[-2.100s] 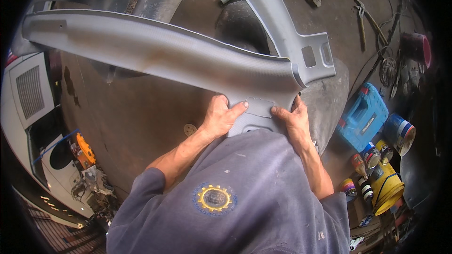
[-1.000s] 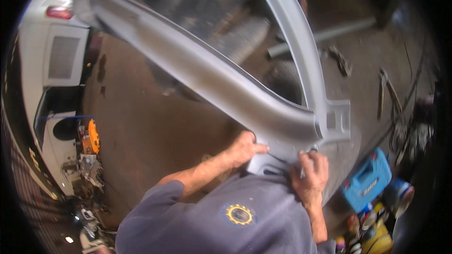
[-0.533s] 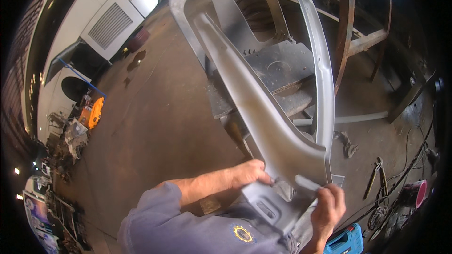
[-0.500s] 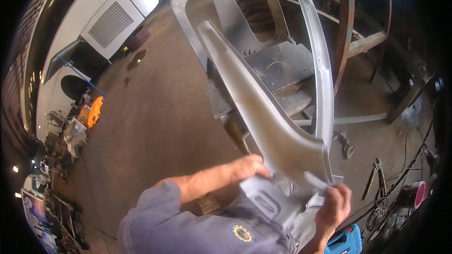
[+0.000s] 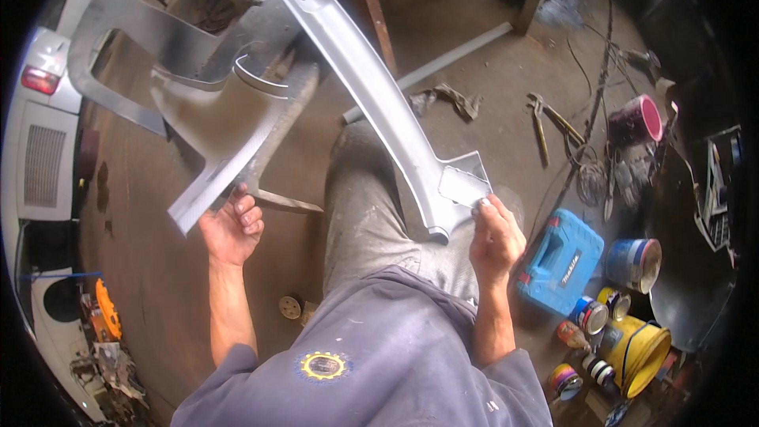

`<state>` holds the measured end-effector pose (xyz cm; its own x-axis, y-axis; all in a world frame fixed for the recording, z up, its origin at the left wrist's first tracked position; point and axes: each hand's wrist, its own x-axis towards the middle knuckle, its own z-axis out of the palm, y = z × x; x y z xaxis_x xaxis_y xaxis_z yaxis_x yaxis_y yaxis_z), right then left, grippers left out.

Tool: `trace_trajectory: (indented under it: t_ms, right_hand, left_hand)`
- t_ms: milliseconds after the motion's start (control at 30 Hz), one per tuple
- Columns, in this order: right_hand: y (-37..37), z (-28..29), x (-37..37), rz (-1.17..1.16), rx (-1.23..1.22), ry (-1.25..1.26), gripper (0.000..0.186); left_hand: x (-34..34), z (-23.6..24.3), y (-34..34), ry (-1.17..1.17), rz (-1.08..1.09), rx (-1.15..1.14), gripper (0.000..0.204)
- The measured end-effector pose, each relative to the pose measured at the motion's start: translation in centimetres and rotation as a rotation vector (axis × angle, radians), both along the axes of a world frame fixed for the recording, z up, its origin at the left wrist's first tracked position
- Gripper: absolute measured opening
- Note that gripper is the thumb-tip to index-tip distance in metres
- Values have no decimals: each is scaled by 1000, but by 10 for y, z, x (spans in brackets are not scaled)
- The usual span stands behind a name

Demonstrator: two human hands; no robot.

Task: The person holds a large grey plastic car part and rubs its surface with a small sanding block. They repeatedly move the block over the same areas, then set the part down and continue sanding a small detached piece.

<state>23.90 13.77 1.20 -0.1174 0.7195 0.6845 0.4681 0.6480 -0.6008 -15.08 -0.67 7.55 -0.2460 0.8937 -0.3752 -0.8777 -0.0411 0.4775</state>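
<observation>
My left hand (image 5: 231, 231) is closed on the lower edge of a wide silver-grey panel with a brownish tint (image 5: 225, 119), out to my left. That panel is tilted, its flat ribbed flange pointing down toward me. In my right hand (image 5: 496, 239) is the flanged end of a long, curved silver panel (image 5: 360, 83). It runs from my lap up past the top edge of the view, and a squarish window opens near the end I hold. The two panels are apart from each other.
Beyond the panels stands a grey metal seat-like frame with cut-outs (image 5: 150, 24). On the floor at right lie pliers-like tools (image 5: 545, 122), cables, a pink-rimmed bucket (image 5: 632, 120), a blue tool case (image 5: 560, 262), paint tins and a yellow bucket (image 5: 632, 354). White vehicles (image 5: 51, 134) stand at far left.
The view has turned right. My hands have moved apart, the left carrying the wide panel leftward away from the long one. My right hand now grips the long panel's flanged end.
</observation>
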Motion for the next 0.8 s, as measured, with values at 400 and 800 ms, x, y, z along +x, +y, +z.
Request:
trace_trajectory:
  t_ms: [400, 800]
  right_hand:
    - [-8, -10, -21, 40, 111, -24, 22]
    - [-55, -70, 66, -302, -368, -137, 29]
  left_hand:
    - [129, -3, 55, 850, -521, -94, 54]
    - [170, -77, 117, 1003, -395, -289, 35]
